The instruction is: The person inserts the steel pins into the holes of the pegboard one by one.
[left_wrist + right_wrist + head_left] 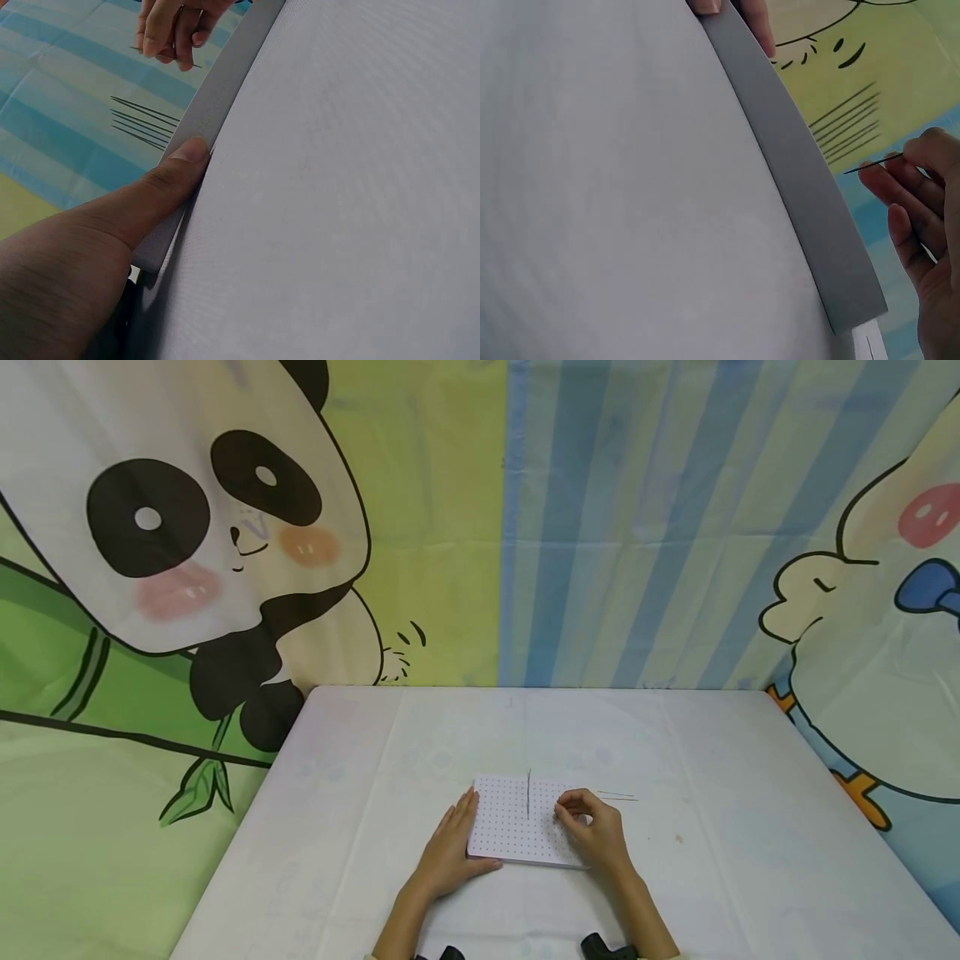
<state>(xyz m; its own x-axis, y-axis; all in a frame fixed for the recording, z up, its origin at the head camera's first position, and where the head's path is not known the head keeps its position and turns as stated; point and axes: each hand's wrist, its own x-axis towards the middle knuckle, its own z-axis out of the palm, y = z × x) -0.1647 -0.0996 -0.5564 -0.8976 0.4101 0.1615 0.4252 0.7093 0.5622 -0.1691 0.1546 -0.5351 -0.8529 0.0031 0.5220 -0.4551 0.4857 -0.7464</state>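
over the dotted board (517,831), right hand (592,828) pinches a thin needle (871,163); left hand (450,852) lies flat, steadying it.

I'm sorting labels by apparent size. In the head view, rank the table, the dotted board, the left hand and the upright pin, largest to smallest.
1. Table
2. Dotted board
3. Left hand, nearer the camera, so unsure against the board
4. Upright pin

A perforated board (517,831) lies on the table (360,793) near the middle of its front edge, with upright needles (528,793) standing in it, the left hand (450,852) at its left edge, the right hand (592,831) on its right part, and loose needles (618,796) on the table just right of it.
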